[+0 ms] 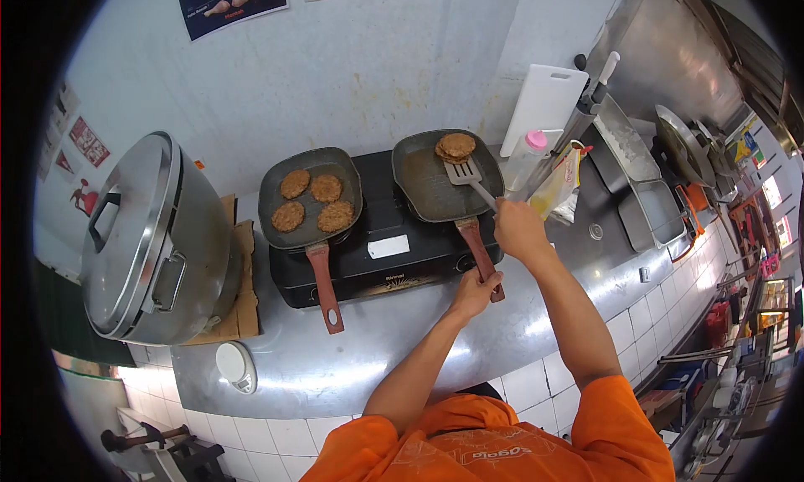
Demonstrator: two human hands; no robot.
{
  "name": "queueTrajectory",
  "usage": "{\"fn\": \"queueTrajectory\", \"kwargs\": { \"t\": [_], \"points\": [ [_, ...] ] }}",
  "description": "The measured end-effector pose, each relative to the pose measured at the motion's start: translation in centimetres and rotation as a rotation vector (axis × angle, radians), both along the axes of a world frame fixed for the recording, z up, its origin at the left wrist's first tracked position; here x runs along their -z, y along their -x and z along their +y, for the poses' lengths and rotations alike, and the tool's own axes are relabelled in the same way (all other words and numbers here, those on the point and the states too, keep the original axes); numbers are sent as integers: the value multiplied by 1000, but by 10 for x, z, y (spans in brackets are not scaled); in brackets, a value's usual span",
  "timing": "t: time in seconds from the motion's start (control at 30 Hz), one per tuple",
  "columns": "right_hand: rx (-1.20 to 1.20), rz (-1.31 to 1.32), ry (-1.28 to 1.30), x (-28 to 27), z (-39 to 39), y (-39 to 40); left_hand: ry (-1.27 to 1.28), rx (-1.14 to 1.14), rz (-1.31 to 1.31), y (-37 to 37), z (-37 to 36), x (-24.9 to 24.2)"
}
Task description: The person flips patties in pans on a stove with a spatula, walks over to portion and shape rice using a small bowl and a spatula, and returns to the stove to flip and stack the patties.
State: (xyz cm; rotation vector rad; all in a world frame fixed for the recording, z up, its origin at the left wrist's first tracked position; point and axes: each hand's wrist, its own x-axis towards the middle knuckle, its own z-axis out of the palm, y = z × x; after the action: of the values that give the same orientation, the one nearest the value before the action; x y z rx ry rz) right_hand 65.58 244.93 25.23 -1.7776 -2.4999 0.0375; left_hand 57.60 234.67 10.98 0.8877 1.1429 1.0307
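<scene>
My left hand (476, 293) is closed around the brown handle of the right grill pan (423, 193), which sits on a black two-burner gas stove (377, 273). In my right hand (521, 228) is a slotted spatula (463, 174), gripped by its handle. The spatula's blade lies in the right pan, at the lower edge of a small stack of browned patties (456, 147) near the far right corner. On the left burner, a second grill pan (311, 162) holds several browned patties (327, 189) laid flat, its handle pointing toward me.
A large metal pot (201, 231) stands left of the stove on cardboard. A white kitchen scale (235, 365) sits near the counter's front edge. To the right are a pink-capped bottle (526, 159), a food packet (559, 185), a white cutting board (543, 105), knives and metal trays (653, 218).
</scene>
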Motion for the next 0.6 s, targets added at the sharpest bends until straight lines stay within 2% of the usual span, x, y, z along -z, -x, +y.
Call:
{"fn": "queueTrajectory", "kwargs": {
  "t": [0.1, 0.2, 0.4, 0.5, 0.6],
  "points": [
    [45, 194, 113, 17, 22, -7, 14, 4, 37, 2, -2, -1],
    [71, 389, 98, 37, 32, -14, 5, -15, 41, -1, -2, -1],
    [46, 556, 90, 72, 4, -40, 24, -19, 98, 2, -2, -8],
    [49, 574, 131, 59, -9, -44, 28, -8, 81, 5, -4, -13],
    [-8, 470, 57, 50, 2, -39, 37, -22, 81, 3, -6, -13]
  ]
}}
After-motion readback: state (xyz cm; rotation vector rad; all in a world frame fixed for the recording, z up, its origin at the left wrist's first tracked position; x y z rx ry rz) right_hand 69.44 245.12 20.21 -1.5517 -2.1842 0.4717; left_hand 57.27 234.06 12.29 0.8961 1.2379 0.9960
